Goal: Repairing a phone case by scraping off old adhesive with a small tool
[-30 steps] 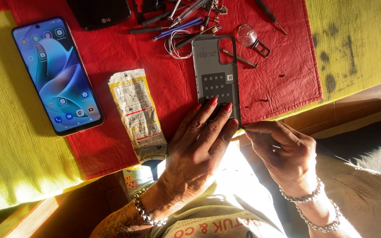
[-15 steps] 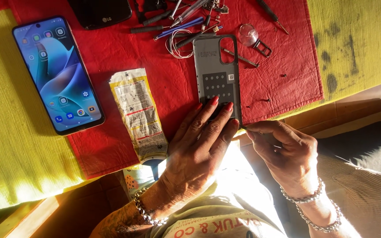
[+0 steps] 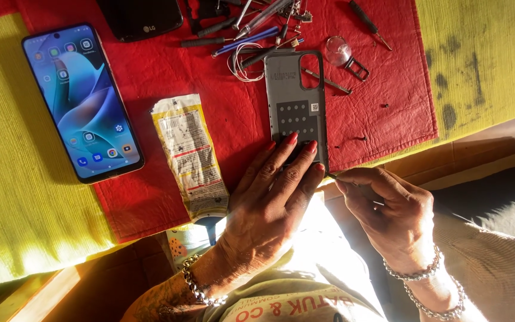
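**Slip risk at the near edge of the back cover**

Grey phone back cover (image 3: 296,107) lying inner face up on the red cloth (image 3: 222,119), near end close to the table's near edge. Left hand (image 3: 269,203) spread flat, fingertips pressing the cover's near end, holding nothing. Right hand (image 3: 388,209) pinched narrow around a thin pointed tool (image 3: 332,176), tip at the cover's near right corner.

Probable hazards, judged from this arrangement:

- Tool tip skidding off the corner and jabbing the left fingertips just beside it, given hard pressure and a small contact point.
- Thin cover flexing or cracking if levered too steeply against the pinning fingers.
- Cover sliding on the loose cloth and pushing into the tools (image 3: 251,30) and round lens (image 3: 338,50) at the far side.

Lit smartphone (image 3: 81,101) and yellow packet (image 3: 191,158) lying to the left, well apart, unlikely to be disturbed.
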